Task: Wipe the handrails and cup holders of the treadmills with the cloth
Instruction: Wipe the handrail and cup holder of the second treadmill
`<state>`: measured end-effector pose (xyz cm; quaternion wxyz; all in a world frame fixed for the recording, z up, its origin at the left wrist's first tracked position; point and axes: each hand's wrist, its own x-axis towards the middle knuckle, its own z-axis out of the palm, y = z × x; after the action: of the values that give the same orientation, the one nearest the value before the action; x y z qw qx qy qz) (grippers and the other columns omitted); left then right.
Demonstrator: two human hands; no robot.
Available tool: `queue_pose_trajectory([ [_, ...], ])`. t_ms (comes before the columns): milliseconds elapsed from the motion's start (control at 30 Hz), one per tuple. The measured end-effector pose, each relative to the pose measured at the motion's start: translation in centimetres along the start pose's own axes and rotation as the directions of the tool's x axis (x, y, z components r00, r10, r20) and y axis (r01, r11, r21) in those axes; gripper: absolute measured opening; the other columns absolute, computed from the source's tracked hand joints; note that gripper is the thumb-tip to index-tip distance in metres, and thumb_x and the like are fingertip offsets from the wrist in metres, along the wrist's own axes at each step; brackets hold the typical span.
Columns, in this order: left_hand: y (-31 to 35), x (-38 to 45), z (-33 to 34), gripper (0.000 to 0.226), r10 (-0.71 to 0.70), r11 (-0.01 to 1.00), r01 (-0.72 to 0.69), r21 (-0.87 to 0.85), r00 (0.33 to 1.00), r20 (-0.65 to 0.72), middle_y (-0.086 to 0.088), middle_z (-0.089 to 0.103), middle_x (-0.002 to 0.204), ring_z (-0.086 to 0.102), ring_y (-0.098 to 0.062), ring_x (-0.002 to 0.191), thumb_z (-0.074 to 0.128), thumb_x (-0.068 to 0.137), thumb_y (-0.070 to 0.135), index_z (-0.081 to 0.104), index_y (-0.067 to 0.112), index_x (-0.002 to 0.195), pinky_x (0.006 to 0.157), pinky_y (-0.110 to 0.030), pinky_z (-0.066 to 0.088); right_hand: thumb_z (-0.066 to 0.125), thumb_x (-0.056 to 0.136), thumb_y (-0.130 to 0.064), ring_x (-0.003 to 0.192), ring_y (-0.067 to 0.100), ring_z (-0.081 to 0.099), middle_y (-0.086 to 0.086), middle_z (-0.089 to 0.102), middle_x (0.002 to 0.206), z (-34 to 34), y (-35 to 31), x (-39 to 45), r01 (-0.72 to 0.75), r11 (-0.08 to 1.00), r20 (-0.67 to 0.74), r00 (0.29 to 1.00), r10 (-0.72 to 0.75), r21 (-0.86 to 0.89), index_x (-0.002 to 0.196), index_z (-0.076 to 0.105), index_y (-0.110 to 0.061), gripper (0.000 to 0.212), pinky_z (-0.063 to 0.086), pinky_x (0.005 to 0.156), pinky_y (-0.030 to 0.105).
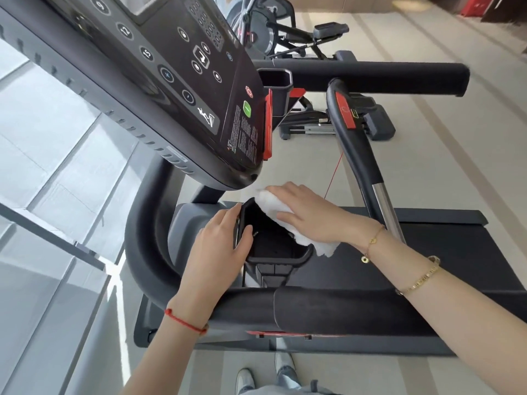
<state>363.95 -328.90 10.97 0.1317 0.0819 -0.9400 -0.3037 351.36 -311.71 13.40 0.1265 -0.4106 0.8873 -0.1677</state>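
One white, soft, bunched terry cloth (288, 212), draped over the far-right rim of the near cup holder, one corner hanging past the rim toward the belt. Pile thick and fluffy; no marks visible on it.

Two black plastic cup holders: the near one (273, 246), deep and roughly rectangular with rounded corners, below the console at centre; the far one (275, 81), same form, beyond the console's right end.

Two hands. The right hand (310, 215) lies flat on the cloth, fingers extended and spread, pressing it against the holder's rim. The left hand (219, 243) grips the near-left wall of the near cup holder, fingers curled over the rim, thumb outside.

Two padded black handrails: one near (328, 312), crossing under both forearms; one far (370, 76), lying left to right beyond the far holder.

One black treadmill console (176, 89), tilted, with round white-marked buttons, one green button and one red one.

One black running belt (445, 252), right of centre.

One curved black grip bar with a red insert and a chrome section (356, 143), right of the console.

Three wrist ornaments: one red string bracelet (185, 322) on the left wrist; two gold chain bracelets (399, 260) on the right.

Two shoes (265, 374), at the near edge on the pale floor.
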Motion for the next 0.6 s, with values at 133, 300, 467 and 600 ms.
queue_pose_trajectory([
  [133,-0.1,0.0,0.1,0.043,0.000,1.000,0.000,0.014,1.000,-0.015,-0.001,0.063,0.109,0.062,-0.025,0.096,0.054,0.093,0.034,0.054,0.015,0.132,0.079,-0.031,0.046,0.042,0.102,-0.026,0.114,0.024,0.047,-0.001,0.048,0.134,-0.1,-1.9,2.8,0.085,0.991,0.001,0.996,-0.086,-0.104,0.143,0.035,-0.028,0.042,0.041,0.089,0.040],
  [300,-0.1,0.0,-0.1,0.050,0.006,1.000,-0.006,0.015,1.000,-0.016,0.001,0.062,0.118,0.061,-0.020,0.104,0.052,0.094,0.037,0.048,0.018,0.140,0.084,-0.029,0.047,0.043,0.102,-0.029,0.122,0.023,0.042,0.003,0.044,0.133,0.3,-0.5,0.1,-0.107,0.987,-0.037,0.993,0.112,0.119,0.145,0.031,-0.026,0.045,0.032,0.090,0.030],
  [467,0.2,-0.2,-0.3,0.050,0.014,1.000,-0.014,0.000,1.000,-0.005,-0.001,0.062,0.120,0.061,-0.021,0.105,0.054,0.096,0.033,0.046,0.015,0.142,0.086,-0.033,0.050,0.043,0.101,-0.024,0.136,0.027,0.030,0.010,0.021,0.148,2.3,-2.0,-4.0,-0.305,0.877,-0.113,0.923,0.369,0.371,0.152,0.009,-0.020,0.062,0.027,0.112,0.036],
  [600,0.2,-0.1,-0.4,0.051,0.023,1.000,-0.023,-0.011,1.000,-0.002,-0.003,0.061,0.123,0.060,-0.023,0.107,0.054,0.096,0.032,0.046,0.013,0.143,0.090,-0.035,0.050,0.043,0.101,-0.026,0.137,0.030,0.028,0.011,0.020,0.150,2.5,-2.4,-3.7,-0.364,0.848,-0.106,0.896,0.432,0.386,0.151,0.010,-0.017,0.061,0.029,0.112,0.040],
])
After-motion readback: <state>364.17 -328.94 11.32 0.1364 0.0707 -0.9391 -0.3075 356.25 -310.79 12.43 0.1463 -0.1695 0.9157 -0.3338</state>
